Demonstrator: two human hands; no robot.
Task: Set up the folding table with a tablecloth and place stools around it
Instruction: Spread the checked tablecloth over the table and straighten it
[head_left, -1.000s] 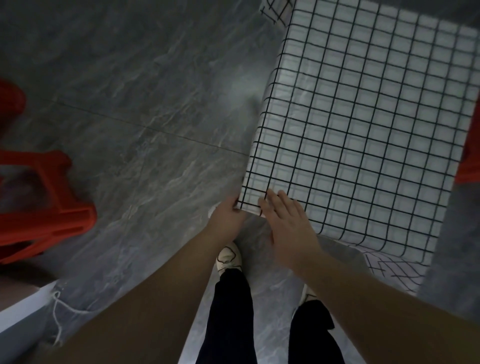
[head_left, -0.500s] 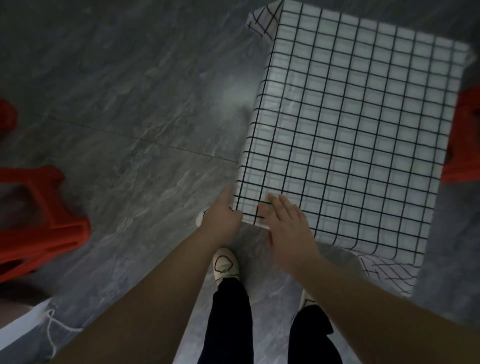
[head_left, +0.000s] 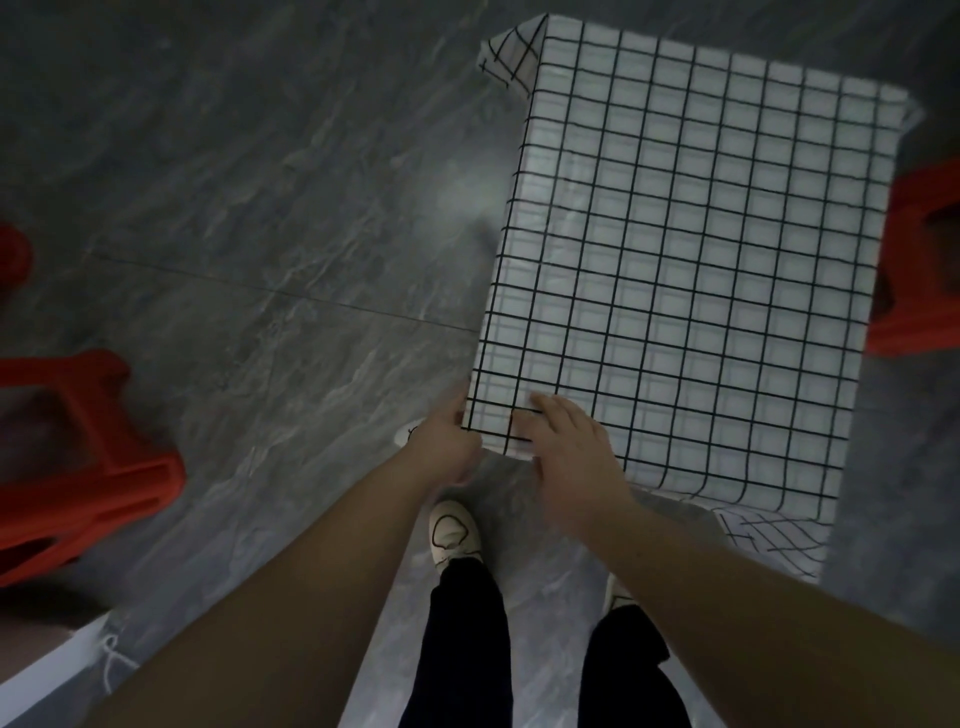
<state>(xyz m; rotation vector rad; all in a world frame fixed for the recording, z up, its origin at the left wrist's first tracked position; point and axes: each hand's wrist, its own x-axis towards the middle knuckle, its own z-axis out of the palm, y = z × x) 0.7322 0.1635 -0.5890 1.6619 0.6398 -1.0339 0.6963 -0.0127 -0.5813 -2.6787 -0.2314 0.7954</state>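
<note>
One checked tablecloth (head_left: 685, 270) draped, left hand (head_left: 441, 448) fingers curled gripping its near corner, right hand (head_left: 574, 457) fingers (head_left: 551, 410) flat on top

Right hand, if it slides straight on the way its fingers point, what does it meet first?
Nothing standing, it seems. The right hand lies flat on the tablecloth, fingers angled away and slightly left. That line crosses only bare cloth, then probably runs off the cloth's left edge over the floor.
</note>
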